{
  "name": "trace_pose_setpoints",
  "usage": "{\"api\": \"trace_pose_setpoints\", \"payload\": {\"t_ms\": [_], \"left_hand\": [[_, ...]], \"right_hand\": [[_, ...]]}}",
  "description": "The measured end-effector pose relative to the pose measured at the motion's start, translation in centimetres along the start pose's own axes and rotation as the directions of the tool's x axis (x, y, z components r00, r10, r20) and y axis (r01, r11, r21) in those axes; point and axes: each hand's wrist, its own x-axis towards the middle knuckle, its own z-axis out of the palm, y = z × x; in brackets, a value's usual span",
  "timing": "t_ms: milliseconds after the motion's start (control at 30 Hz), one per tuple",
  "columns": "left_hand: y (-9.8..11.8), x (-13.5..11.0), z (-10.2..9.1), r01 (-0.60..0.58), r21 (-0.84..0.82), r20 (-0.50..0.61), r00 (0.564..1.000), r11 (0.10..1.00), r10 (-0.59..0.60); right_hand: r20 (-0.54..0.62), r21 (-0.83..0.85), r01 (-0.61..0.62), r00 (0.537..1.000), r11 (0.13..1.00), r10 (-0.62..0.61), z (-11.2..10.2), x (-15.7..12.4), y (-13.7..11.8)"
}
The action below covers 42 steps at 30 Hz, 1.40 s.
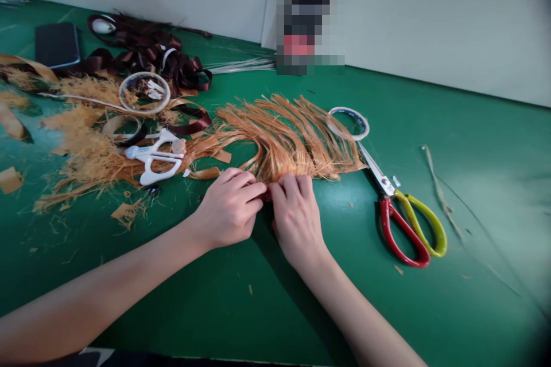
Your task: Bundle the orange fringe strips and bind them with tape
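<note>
Fingers of left hand [229, 207] and right hand [296, 215] pinch the gathered base of fanned orange straw-like fibre strands [289, 136] on the green table [267, 298].

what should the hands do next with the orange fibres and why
Probably hold the base of the orange fibre fan with the left hand alone and reach the right hand to the tape ring by the red-and-yellow scissors: both hands pinch the base, strands splay loose, and the tape lies on that side.
</note>
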Motion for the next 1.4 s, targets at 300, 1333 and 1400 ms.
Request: {"api": "trace_pose_setpoints", "payload": {"t_ms": [300,1333,1400], "left_hand": [[-0.1,-0.1,0.2,-0.013,-0.015,-0.031,0.999,1.0,0.013],[0.0,-0.2,0.3,-0.018,-0.048,-0.049,0.999,0.999,0.016],[0.0,-0.2,0.3,-0.011,-0.052,-0.055,0.998,0.999,0.008]], "right_hand": [[0.002,-0.011,-0.01,1.0,1.0,0.01,0.1,0.0,0.0],[-0.278,0.217,-0.348,0.873,0.912,0.4,-1.1,-1.5,0.1],[-0.328,0.278,-0.34,0.846,0.898,0.421,-1.5,-1.4,-0.2]]}}
